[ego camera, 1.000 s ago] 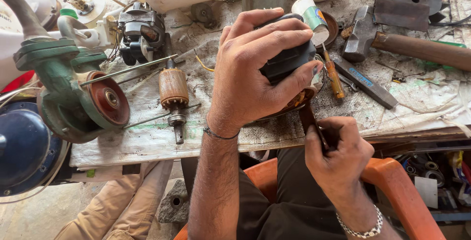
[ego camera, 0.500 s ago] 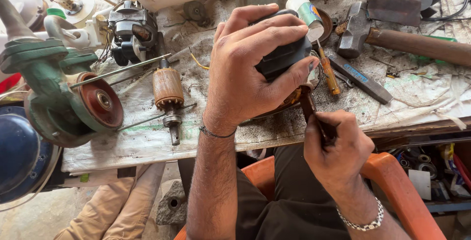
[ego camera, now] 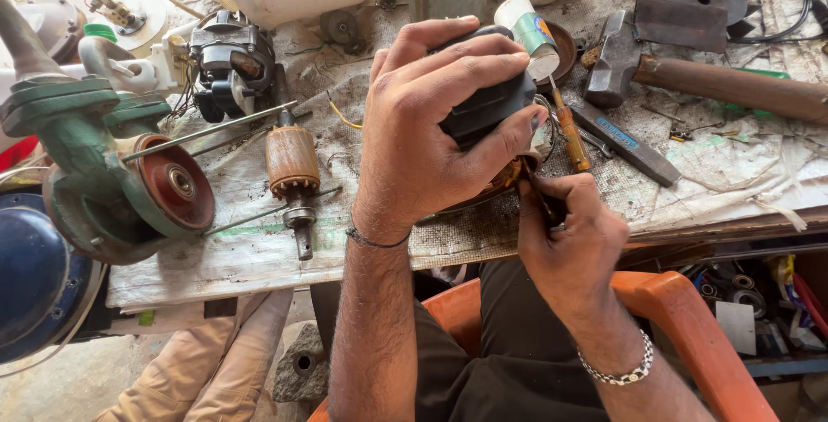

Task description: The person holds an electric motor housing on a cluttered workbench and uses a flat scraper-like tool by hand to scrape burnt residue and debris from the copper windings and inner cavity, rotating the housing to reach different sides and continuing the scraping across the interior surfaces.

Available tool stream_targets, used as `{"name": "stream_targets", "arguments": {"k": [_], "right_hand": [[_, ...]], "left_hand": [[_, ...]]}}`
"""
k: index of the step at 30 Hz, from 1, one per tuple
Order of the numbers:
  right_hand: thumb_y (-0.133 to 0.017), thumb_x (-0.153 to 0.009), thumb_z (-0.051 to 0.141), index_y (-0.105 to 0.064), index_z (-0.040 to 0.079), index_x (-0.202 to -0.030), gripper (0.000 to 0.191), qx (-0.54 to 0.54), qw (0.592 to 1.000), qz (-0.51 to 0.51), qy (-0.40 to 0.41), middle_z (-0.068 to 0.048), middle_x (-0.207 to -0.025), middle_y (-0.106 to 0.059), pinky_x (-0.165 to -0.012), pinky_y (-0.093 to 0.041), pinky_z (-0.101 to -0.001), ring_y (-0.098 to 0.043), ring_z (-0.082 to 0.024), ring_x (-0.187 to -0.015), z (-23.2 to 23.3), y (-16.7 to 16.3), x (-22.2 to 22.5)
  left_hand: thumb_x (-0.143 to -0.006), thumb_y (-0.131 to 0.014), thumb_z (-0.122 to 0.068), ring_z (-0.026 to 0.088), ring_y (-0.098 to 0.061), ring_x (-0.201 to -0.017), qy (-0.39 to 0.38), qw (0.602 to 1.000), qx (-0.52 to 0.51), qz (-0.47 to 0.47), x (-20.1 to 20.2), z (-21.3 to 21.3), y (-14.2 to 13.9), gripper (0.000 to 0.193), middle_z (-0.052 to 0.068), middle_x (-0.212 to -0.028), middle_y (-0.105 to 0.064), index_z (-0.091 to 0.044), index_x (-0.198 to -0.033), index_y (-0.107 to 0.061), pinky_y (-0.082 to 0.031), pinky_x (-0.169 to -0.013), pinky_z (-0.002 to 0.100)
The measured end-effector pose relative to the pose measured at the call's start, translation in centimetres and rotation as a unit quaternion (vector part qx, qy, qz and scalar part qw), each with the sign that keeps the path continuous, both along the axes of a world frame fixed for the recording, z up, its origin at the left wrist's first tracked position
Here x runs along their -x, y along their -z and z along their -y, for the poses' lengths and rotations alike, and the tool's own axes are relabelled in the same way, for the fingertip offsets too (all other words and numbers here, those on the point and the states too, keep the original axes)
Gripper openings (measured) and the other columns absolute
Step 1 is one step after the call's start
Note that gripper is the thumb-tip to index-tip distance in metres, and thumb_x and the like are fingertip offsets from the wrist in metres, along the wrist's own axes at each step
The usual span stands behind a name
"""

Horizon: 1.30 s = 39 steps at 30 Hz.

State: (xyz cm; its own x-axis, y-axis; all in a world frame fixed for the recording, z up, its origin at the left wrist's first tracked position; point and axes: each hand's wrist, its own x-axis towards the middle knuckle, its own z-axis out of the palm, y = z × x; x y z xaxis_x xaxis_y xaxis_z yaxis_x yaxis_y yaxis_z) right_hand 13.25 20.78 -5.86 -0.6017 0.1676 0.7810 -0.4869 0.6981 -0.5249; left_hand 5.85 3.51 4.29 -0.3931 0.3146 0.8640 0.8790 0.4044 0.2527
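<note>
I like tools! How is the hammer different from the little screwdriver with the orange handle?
The hammer is much bigger and thicker than the screwdriver. The hammer has a brown wooden handle and a heavy dark metal head; the screwdriver has a shiny orange handle and a thin shaft. The hammer lies crosswise to the table's edge, while the screwdriver points away from it. Both lie loose on the table, untouched.
</note>
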Motion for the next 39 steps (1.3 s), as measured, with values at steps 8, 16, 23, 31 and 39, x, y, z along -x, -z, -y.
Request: {"name": "stream_targets", "arguments": {"k": [8,16,23,31,39], "right_hand": [[-0.077,-0.095,0.005,-0.066,0.000,-0.092,0.012,0.088,0.978,0.187,0.010,-0.010,-0.072,-0.075,-0.049,-0.049,-0.0296,-0.069,-0.013,-0.058,0.1,-2.3,-0.7],[-0.074,-0.094,0.006,-0.063,-0.001,-0.093,0.014,0.007,0.986,0.168,-0.009,-0.013,-0.075,-0.074,-0.052,-0.052,-0.0293,-0.073,-0.012,-0.063,-0.3,-3.9,-1.0],[-0.075,-0.093,0.006,-0.062,-0.001,-0.091,0.015,0.020,0.976,0.216,-0.002,-0.013,-0.068,-0.072,-0.047,-0.050,-0.0317,-0.071,-0.014,-0.055,-0.8,-3.4,-0.9],[-0.079,-0.100,0.002,-0.063,0.002,-0.105,0.017,-0.053,0.998,0.015,0.035,-0.013,-0.080,-0.069,-0.055,-0.050,-0.0300,-0.067,-0.014,-0.063,-0.6,-1.1,-1.2],[-0.078,-0.095,-0.001,-0.065,0.003,-0.104,0.016,-0.005,0.999,0.045,0.019,-0.009,-0.071,-0.064,-0.054,-0.047,-0.0299,-0.063,-0.017,-0.058,0.1,-2.0,-1.4]], "left_hand": [[-0.094,-0.087,-0.034,0.023,-0.062,-0.132,-0.005,1.000,0.004,0.007,-0.1,0.2,0.3,0.034,-0.002,-0.123,-0.076,-0.016,-0.121,-0.077,-0.047,-0.115,0.043],[-0.094,-0.086,-0.036,0.023,-0.061,-0.133,-0.009,1.000,0.007,0.011,-0.2,-0.1,0.2,0.034,-0.003,-0.122,-0.076,-0.017,-0.122,-0.077,-0.046,-0.116,0.043],[-0.095,-0.085,-0.036,0.023,-0.061,-0.134,-0.010,1.000,0.008,0.012,-0.2,-0.1,0.3,0.035,-0.003,-0.124,-0.076,-0.018,-0.123,-0.077,-0.046,-0.117,0.044],[-0.097,-0.085,-0.038,0.023,-0.060,-0.135,-0.009,1.000,0.010,-0.002,0.1,0.1,0.6,0.033,-0.002,-0.125,-0.076,-0.017,-0.120,-0.076,-0.047,-0.115,0.044],[-0.096,-0.086,-0.037,0.023,-0.061,-0.133,-0.001,1.000,0.002,-0.022,0.5,-0.1,0.3,0.034,-0.001,-0.127,-0.075,-0.016,-0.122,-0.077,-0.048,-0.114,0.043]]}}
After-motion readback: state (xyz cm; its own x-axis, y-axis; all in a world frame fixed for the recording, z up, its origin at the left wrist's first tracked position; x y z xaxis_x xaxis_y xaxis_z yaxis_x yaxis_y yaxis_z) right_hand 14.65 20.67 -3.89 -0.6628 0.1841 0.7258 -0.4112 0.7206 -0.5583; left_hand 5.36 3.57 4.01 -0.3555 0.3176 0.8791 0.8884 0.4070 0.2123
